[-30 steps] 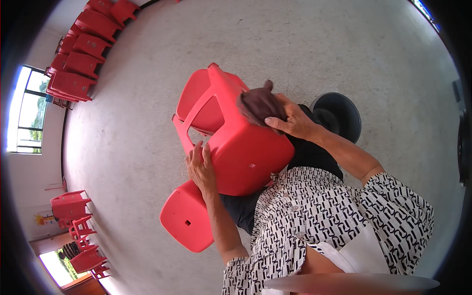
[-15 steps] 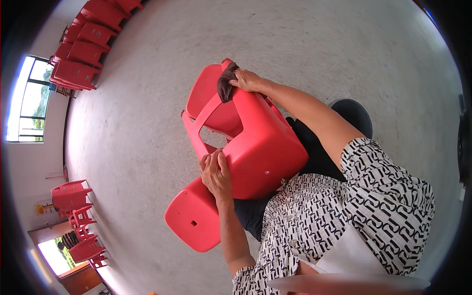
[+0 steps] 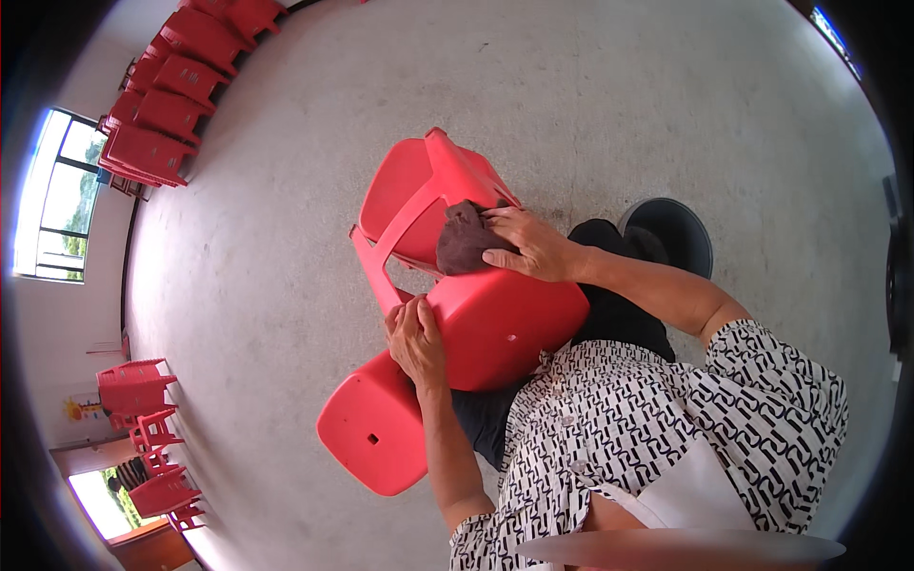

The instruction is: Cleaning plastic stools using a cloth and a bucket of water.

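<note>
head view is showing the left hand (image 3: 416, 341) gripping the edge of a red plastic stool (image 3: 476, 285) lying tilted across the person's lap, while the right hand (image 3: 528, 246) is pressing a dark brown cloth (image 3: 462, 240) against its side.

A single head-worn fisheye view looks steeply down from above the person's chest, close over the tipped red plastic stool (image 3: 476, 285) at frame centre. The grey concrete floor (image 3: 619, 105) fills the upper frame and bends toward the dark rim; the patterned shirt (image 3: 666, 428) fills the lower right.
</note>
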The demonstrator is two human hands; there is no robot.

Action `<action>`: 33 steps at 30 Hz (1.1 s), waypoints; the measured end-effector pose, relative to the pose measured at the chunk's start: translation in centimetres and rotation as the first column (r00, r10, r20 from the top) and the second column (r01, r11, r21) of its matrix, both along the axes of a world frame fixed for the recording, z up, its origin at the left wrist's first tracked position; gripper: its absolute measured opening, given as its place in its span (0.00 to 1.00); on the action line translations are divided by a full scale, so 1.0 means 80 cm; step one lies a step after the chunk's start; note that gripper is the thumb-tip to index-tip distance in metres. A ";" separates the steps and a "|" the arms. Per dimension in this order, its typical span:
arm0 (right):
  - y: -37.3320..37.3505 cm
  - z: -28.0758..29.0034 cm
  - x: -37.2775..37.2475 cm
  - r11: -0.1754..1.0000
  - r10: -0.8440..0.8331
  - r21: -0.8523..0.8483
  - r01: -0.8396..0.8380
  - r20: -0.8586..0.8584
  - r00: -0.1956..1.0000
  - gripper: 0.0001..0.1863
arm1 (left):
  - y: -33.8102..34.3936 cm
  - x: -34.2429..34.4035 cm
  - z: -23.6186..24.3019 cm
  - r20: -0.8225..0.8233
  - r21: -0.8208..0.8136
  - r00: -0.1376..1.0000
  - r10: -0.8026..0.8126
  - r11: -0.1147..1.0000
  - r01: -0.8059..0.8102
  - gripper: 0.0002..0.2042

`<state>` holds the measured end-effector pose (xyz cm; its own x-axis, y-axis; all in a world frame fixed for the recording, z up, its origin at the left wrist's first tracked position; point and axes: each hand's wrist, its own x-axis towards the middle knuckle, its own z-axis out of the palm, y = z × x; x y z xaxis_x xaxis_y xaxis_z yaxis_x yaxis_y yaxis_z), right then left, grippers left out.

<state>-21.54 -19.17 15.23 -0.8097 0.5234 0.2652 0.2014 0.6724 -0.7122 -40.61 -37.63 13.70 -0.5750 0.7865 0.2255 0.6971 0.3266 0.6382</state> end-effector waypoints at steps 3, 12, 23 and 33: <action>0.000 0.008 -0.005 0.991 -0.024 0.137 0.014 0.071 0.997 0.29 | -0.003 0.000 0.006 -0.008 -0.041 1.000 -0.012 0.999 0.012 0.16; 0.158 -0.065 -0.115 0.984 -0.159 0.128 0.127 0.292 0.943 0.22 | -0.025 0.032 0.040 0.016 0.006 1.000 0.005 1.000 -0.005 0.14; 0.274 -0.053 -0.162 0.934 -0.274 0.340 0.112 0.476 0.836 0.22 | -0.031 0.070 0.152 0.080 -0.063 0.996 -0.027 0.998 0.032 0.16; 0.285 -0.071 -0.135 0.963 -0.242 0.198 0.182 0.344 0.907 0.22 | -0.032 0.069 0.127 0.074 -0.047 0.997 -0.014 0.999 0.017 0.12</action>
<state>-32.33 3.64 9.54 -0.7399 0.6692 0.0681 0.5755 0.6822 -0.4510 -35.10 -40.22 23.86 -0.5763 0.8042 0.1455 0.6541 0.3472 0.6721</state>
